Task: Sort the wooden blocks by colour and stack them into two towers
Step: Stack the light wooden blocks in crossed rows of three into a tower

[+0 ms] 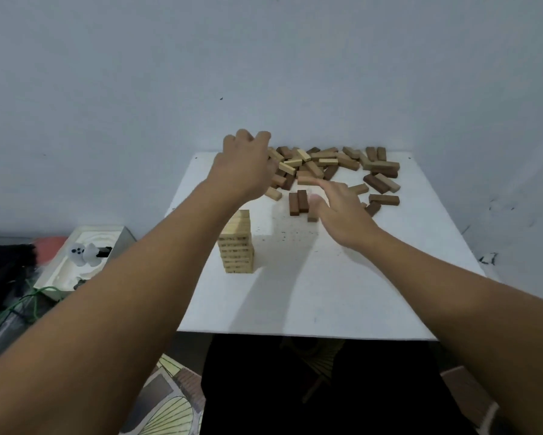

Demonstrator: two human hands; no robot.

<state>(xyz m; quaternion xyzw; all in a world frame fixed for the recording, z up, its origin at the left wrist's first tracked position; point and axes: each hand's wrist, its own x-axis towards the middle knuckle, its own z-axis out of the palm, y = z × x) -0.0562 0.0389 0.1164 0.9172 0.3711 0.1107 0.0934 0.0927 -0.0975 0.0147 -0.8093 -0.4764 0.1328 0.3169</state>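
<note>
A white desk (326,293) stood against a wall; a foam box (75,262) lay left on the floor. The pale tower (237,244) stood upright near centre, the loose pile (333,166) behind it. Two dark blocks (298,202) pointed away. Left hand (248,164) curled over the pile, grasp hidden; right hand (339,208) spread beside the dark blocks

No text, label, brand, number or sign could be read anywhere. The pale blocks of the tower (237,246) carried dark marks on their side faces, but these were too small and blurred to make out as letters.
</note>
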